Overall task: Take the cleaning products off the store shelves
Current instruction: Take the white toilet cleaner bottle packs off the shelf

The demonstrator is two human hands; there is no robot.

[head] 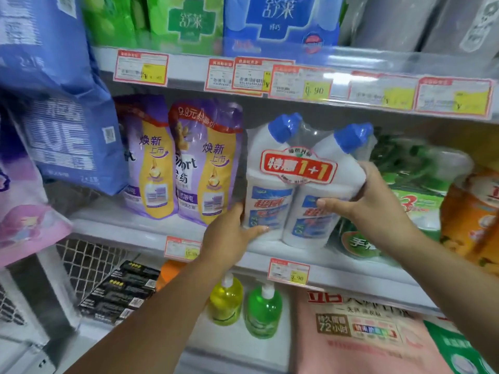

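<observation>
Smooth white plastic for the twin bottles (294,201), wrapped in shiny clear film (307,133); glossy blue plastic for the caps (286,126). Shiny, crinkled plastic on the purple pouches (208,163). Paper for the price tags (288,271). Matt pale metal for the wire mesh (86,263)

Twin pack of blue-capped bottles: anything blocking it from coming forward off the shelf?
Nothing visible. The left hand and right hand hold the twin pack, with no thing in front of it. Purple pouches stand beside it on the left, a green pack on the right.
</observation>
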